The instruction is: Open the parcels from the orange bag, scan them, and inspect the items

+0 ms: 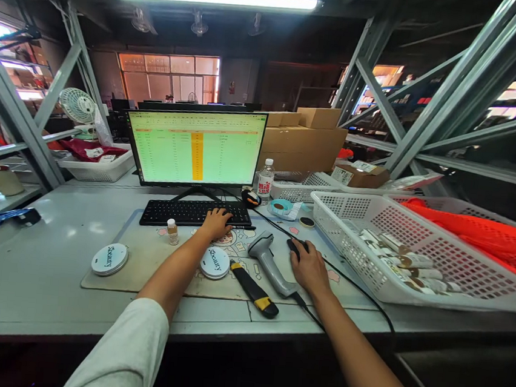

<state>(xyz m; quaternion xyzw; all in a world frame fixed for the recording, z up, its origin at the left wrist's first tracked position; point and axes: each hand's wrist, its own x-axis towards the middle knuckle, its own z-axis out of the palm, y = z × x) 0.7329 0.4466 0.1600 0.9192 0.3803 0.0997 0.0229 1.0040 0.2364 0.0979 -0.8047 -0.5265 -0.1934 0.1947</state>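
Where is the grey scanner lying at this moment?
In the head view, the grey scanner lies on the mat, just right of centre, between the black and yellow cutter and the right hand.

Matt plastic keyboard point(195, 212), plastic mouse point(297, 247), glossy tabletop point(66, 224)

At the frame's centre, the person's left hand point(217, 223) is covering some keys of a black rectangular keyboard point(174, 211); right of centre, the right hand point(310, 265) is hiding most of a black computer mouse point(297, 248). Text on the black-framed, green-lit monitor point(161, 154) is showing too small to read. The right edge is cutting off a white perforated plastic basket point(353, 251), the bottom edge a pale fabric sleeve point(124, 351).
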